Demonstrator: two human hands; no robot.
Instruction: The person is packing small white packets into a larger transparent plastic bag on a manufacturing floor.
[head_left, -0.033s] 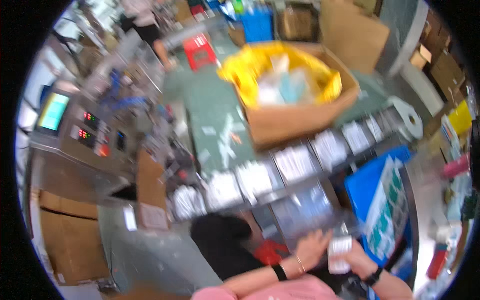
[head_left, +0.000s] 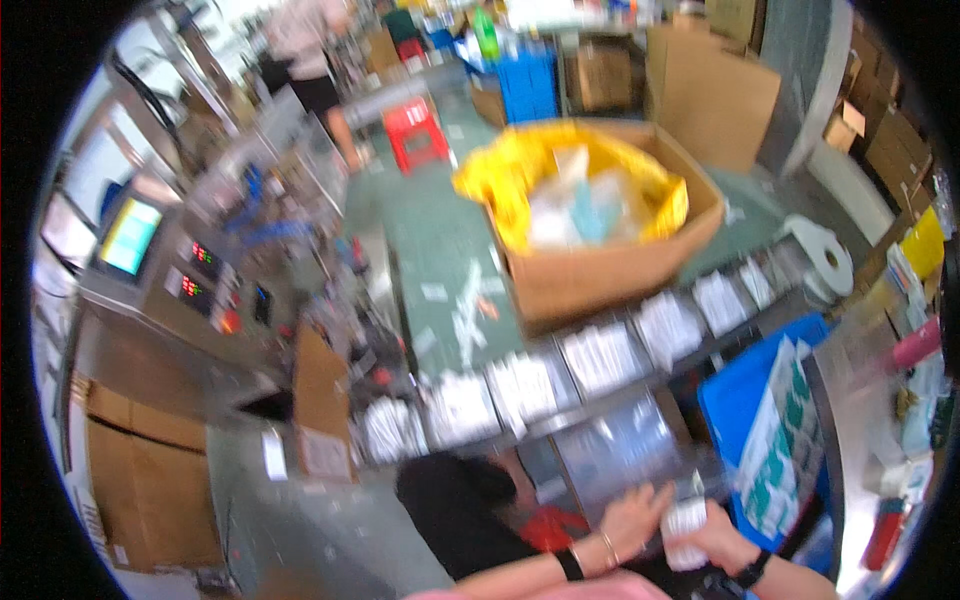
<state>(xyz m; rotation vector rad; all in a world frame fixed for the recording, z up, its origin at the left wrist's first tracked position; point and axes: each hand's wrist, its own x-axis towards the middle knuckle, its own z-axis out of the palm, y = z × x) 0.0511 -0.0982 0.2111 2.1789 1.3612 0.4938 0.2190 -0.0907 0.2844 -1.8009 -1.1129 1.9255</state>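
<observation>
My right hand (head_left: 722,538) is closed around the right edge of a small white packet (head_left: 684,522) with printing on its front and what looks like a clear upper end. Just left of it, my left hand (head_left: 632,516) has its fingers stretched out towards the packet; whether the fingertips touch it is too blurred to tell. Beyond the left hand lies a clear plastic sheet or bag (head_left: 620,445). Beside the right hand stands a blue bin (head_left: 728,408) with green-and-white printed packaging (head_left: 780,455) in it.
Stacks of white packets (head_left: 600,358) sit in a row of compartments on a conveyor. Behind it stands a cardboard box (head_left: 590,285) with a yellow liner. A machine with a lit screen (head_left: 130,237) is at left, a red stool (head_left: 415,135) and another person (head_left: 310,50) farther back.
The whole view has shifted, so the surroundings appear lower and slightly farther right. My right hand still grips the white packet, and my left hand stays beside it.
</observation>
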